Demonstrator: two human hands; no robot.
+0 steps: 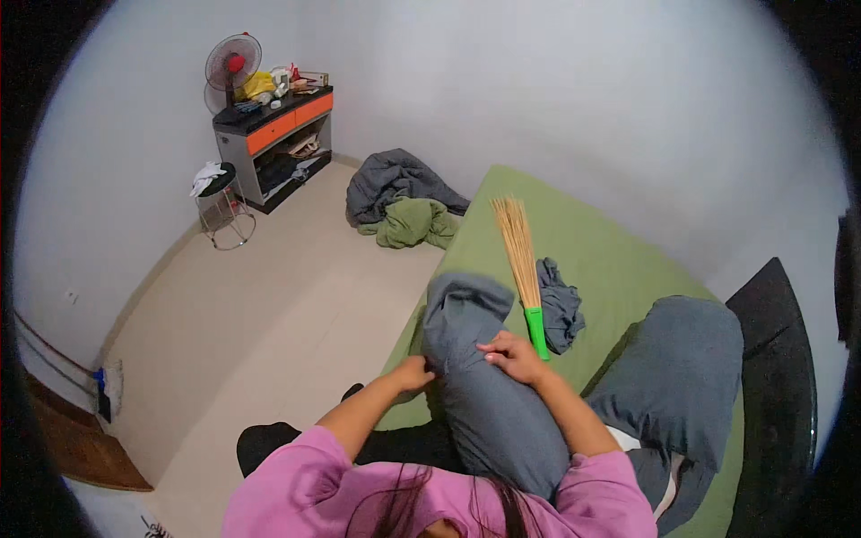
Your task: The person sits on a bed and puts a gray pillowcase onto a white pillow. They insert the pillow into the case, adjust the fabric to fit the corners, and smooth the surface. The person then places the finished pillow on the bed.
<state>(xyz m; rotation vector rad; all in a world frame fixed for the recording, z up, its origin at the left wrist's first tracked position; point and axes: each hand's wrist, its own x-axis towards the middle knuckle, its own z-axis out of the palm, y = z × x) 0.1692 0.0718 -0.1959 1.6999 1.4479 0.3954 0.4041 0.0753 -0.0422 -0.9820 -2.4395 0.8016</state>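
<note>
Both hands work on a long grey fabric-covered bolster pillow (489,377), which lies lengthwise from the person's lap onto the near edge of the green-sheeted bed (619,251). The left hand (414,372) pinches the grey cover at the pillow's left side, grip closed on the fabric. The right hand (513,354) presses on top of the pillow, fingers curled into the cover.

Just right of the right hand lies a stick broom with a green plastic handle (525,269), beside a crumpled grey cloth (560,305). A second grey-covered pillow (682,377) rests at the right. No labels legible.
</note>
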